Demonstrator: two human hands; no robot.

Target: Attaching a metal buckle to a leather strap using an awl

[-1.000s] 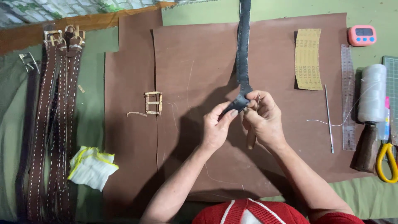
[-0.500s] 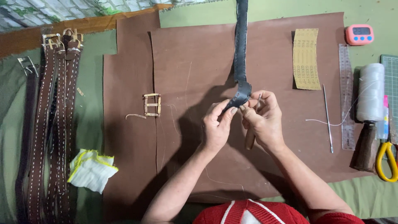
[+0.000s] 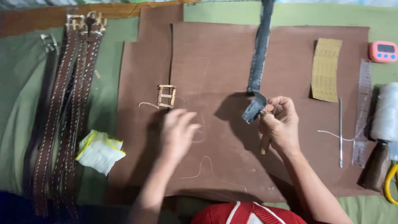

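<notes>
A dark grey leather strap runs down the middle of the brown leather sheet, its near end folded over. My right hand pinches that folded end and also holds a small wooden-handled tool that sticks out below the fist. My left hand is blurred, fingers apart and holding nothing, just below a brass buckle with a short thread tail lying on the brown sheet.
Several stitched brown belts lie at the left, a folded white and yellow cloth beside them. At the right are a sandpaper piece, an awl, a clear ruler, a thread spool, a pink timer and yellow scissors.
My left hand has let go of the strap end and moved left toward the buckle. My right hand keeps hold of the folded strap end.
</notes>
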